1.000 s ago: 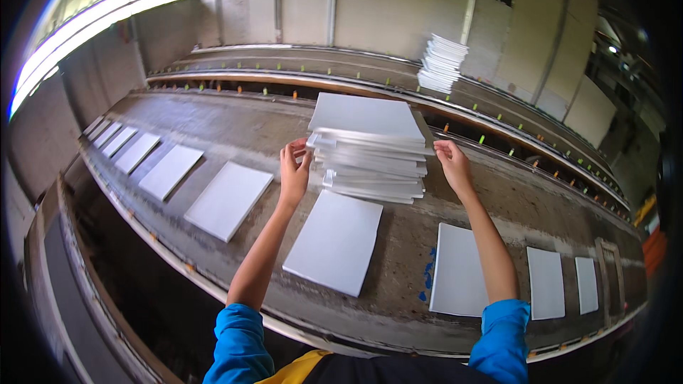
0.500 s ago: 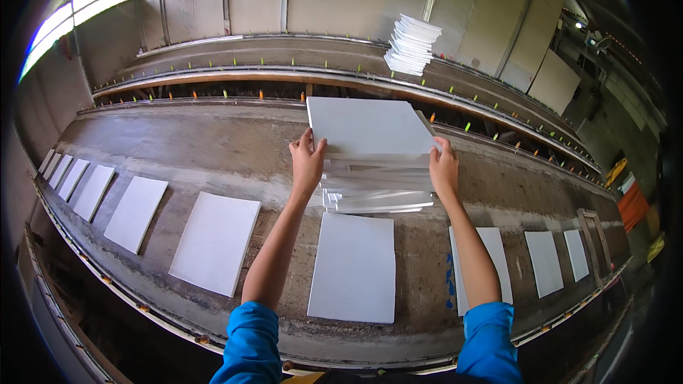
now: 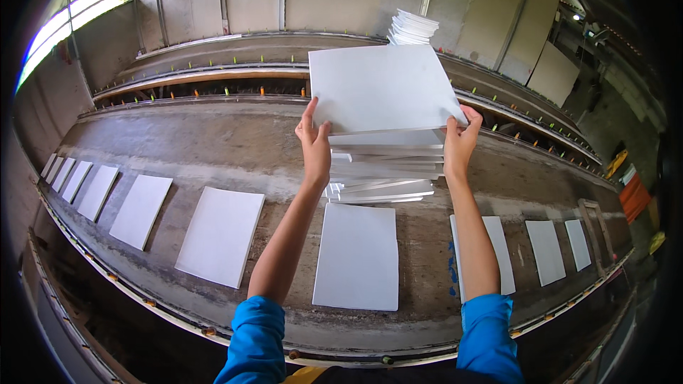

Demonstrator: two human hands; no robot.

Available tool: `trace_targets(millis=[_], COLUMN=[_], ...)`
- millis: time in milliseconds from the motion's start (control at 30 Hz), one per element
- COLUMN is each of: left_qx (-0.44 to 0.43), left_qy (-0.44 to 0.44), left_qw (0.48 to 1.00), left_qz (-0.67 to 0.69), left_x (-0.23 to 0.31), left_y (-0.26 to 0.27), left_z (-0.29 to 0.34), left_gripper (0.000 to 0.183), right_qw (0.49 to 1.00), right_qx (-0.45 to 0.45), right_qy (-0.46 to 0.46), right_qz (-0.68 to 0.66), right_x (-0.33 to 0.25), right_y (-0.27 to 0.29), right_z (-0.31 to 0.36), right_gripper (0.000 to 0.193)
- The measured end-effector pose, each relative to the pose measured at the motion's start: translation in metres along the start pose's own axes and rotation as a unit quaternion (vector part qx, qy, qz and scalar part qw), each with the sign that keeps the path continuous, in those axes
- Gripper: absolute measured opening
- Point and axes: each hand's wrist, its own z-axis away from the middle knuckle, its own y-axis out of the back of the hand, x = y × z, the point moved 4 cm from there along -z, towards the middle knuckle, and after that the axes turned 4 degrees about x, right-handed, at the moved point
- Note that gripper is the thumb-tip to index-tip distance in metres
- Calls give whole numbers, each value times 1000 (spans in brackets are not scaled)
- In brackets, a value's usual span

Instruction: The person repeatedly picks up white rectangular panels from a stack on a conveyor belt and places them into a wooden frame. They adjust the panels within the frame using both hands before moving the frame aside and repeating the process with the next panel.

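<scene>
Between my two hands is a flat, white rectangular stack of sheets [image 3: 384,89], raised and tilted above the table; whether it is paper or cloth I cannot tell. My left hand [image 3: 313,144] grips its near left corner, thumb on top. At the near right corner, my right hand [image 3: 462,139] pinches it the same way. Just below the held sheets stands an uneven pile of white sheets [image 3: 388,163], layered at slightly different angles and partly hidden. A white rectangular piece [image 3: 356,256] lies flat on the table between my forearms.
The long, stained brown table [image 3: 185,131] carries a row of several white pieces [image 3: 220,236] along its near side. Another white pile [image 3: 413,27] stands on the far table. Pegs [image 3: 262,91] line the table's far rail. A narrow frame [image 3: 596,227] lies at the right end.
Both hands have lifted the held sheets up and away from the pile, exposing more layers beneath. My right hand has shifted a little to the right. The view has moved slightly.
</scene>
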Motion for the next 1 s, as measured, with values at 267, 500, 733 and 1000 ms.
trace_targets(millis=[267,500,733,1000], left_qx=[-86,-274,-255,-364], left_qy=[119,192,246,288], left_qw=[957,917,872,843], left_qz=[248,215,338,273], left_x=[44,35,32,37], left_y=[-61,-167,-304,-474], left_z=[84,244,334,442], left_gripper=[65,72,51,43], right_qw=[952,912,931,925], right_qx=[47,47,150,210], right_qy=[-116,-305,-263,-269], right_qz=[-279,-270,-203,-164], right_x=[-59,-48,-68,-59], right_y=[96,233,451,659], right_z=[15,65,55,44], right_gripper=[59,41,46,57])
